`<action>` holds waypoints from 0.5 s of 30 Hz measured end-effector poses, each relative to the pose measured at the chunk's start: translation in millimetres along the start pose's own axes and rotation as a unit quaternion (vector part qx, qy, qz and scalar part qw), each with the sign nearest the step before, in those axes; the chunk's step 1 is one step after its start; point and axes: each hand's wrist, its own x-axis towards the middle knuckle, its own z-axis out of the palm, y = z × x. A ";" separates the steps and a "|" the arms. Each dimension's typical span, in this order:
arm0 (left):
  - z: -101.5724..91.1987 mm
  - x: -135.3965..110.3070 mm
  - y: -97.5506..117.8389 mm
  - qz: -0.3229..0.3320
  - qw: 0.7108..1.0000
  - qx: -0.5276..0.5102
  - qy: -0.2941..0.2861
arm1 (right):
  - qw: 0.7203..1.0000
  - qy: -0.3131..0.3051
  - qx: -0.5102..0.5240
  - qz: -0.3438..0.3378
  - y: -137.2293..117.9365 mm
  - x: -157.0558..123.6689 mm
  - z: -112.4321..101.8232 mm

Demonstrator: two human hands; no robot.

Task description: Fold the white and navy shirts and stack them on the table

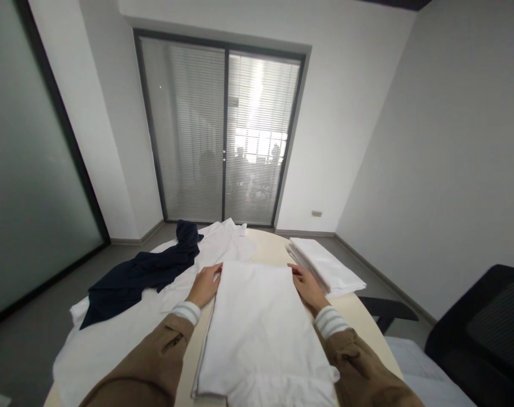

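Head view shows our left hand [206, 284] and right hand [308, 287] each pinching a far corner of the folded white cloth [260, 322], which lies on the pale table [271, 244] right before us, between the navy garment [144, 277] and the folded white stack [327, 263]. We judge the step in hand to be squaring up the fold; the next move seems to call for an even grip from our 2 hands, so no layer slips.
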 end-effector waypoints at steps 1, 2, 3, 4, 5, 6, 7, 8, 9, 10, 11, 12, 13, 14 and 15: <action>0.3 -0.6 -0.4 0.006 1.000 -0.005 -0.001 | 1.000 0.005 -0.002 -0.005 -1.6 0.3 -0.8; 0.2 -1.1 -0.3 0.010 1.000 -0.014 0.004 | 1.000 0.019 -0.010 -0.012 -3.6 0.2 -1.2; 0.0 -1.2 0.1 0.014 1.000 -0.025 0.012 | 0.999 0.032 -0.016 -0.020 -5.8 -0.1 -1.2; 0.0 -1.0 0.4 0.017 0.999 -0.035 0.020 | 0.999 0.022 -0.013 -0.025 -7.9 -0.4 -0.7; 0.2 -0.6 0.6 0.018 0.998 -0.044 0.028 | 0.999 0.013 -0.003 -0.029 -9.8 -0.8 0.1; 0.7 -0.1 0.6 0.020 0.998 -0.049 0.034 | 0.999 0.007 0.011 -0.032 -11.6 -1.2 1.2; 1.4 0.3 0.5 0.020 0.998 -0.056 0.034 | 0.999 0.006 0.026 -0.035 -13.1 -1.7 2.5; 2.2 0.5 0.7 0.018 0.997 -0.067 0.029 | 0.998 0.007 0.040 -0.039 -14.3 -2.4 3.8; 2.8 0.4 1.2 0.013 0.996 -0.084 0.020 | 0.998 0.008 0.051 -0.042 -15.2 -3.1 5.0; 3.2 0.2 2.3 0.009 0.994 -0.108 0.009 | 0.997 0.007 0.057 -0.046 -15.8 -3.9 5.9; 3.3 -0.2 4.1 0.006 0.991 -0.134 0.001 | 0.997 0.003 0.062 -0.048 -16.0 -4.8 6.5; 2.9 -0.6 6.5 0.004 0.988 -0.156 -0.006 | 0.997 -0.002 0.066 -0.044 -15.7 -5.5 6.8; 2.2 -0.8 9.4 0.006 0.985 -0.172 -0.011 | 0.997 -0.004 0.073 -0.036 -15.1 -6.1 6.9; 1.2 -0.8 12.5 0.010 0.983 -0.181 -0.013 | 0.996 -0.002 0.082 -0.025 -13.9 -6.4 7.0; 0.2 -0.5 15.6 0.014 0.982 -0.188 -0.014 | 0.995 0.006 0.094 -0.015 -12.4 -6.3 7.2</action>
